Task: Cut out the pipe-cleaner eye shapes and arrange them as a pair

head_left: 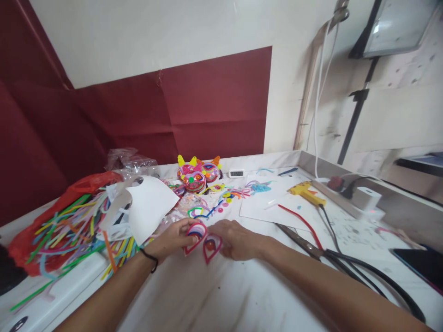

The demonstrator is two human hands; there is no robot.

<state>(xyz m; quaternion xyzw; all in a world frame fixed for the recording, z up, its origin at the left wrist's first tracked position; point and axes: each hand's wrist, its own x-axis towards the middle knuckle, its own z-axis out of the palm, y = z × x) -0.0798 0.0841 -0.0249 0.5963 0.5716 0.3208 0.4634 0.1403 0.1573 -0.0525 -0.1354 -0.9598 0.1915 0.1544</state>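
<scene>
My left hand (173,239) is closed on a teardrop-shaped eye piece (197,234), edged in pink with coloured bands inside, with the thumb over its face. Close beside it, a matching eye piece (212,246) with a pink rim and a reddish centre is pinched in my right hand (235,239). The two pieces sit side by side, their points toward me, over the white marbled table (214,299). Whether their edges touch I cannot tell. Just beyond my hands lie a bent blue pipe cleaner (212,211) and small coloured scraps.
Several decorated animal-face pieces (194,179) are bunched at the back beside a small digital clock (236,174). Pipe cleaners (74,226) and white mask-like shapes (152,207) crowd the left. A yellow glue gun (308,193), large scissors (308,249), white paper (256,208) and a phone (418,265) lie right.
</scene>
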